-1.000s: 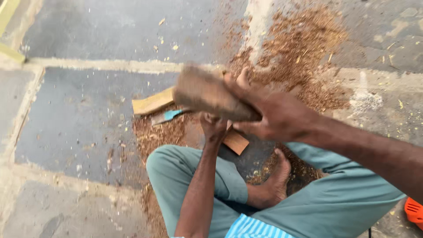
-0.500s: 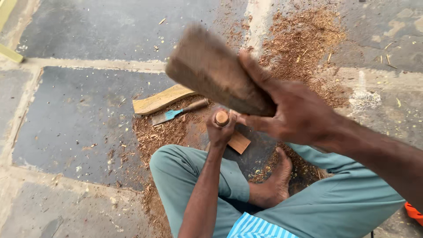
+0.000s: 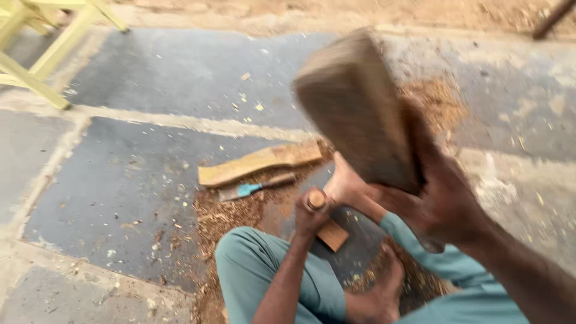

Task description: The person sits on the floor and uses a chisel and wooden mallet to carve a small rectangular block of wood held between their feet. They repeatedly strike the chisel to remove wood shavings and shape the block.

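Note:
My right hand (image 3: 441,201) grips a thick wooden block (image 3: 357,114) used like a mallet, raised high and blurred above my lap. My left hand (image 3: 312,217) is closed around a round wooden tool handle (image 3: 316,198), held upright over a small wooden piece (image 3: 333,235) on the ground by my bare foot (image 3: 345,183). I sit on the floor with my legs in teal trousers (image 3: 264,273) folded around the work.
A curved wooden offcut (image 3: 258,163) and a blue-handled tool (image 3: 255,188) lie on the stone floor just beyond my hands. Sawdust and chips (image 3: 231,216) cover the ground around them. Yellow wooden furniture legs (image 3: 36,78) stand at the far left.
My right hand has lifted the wooden block from just over the left hand to well above it. The left hand stays on the handle. The view has tilted upward.

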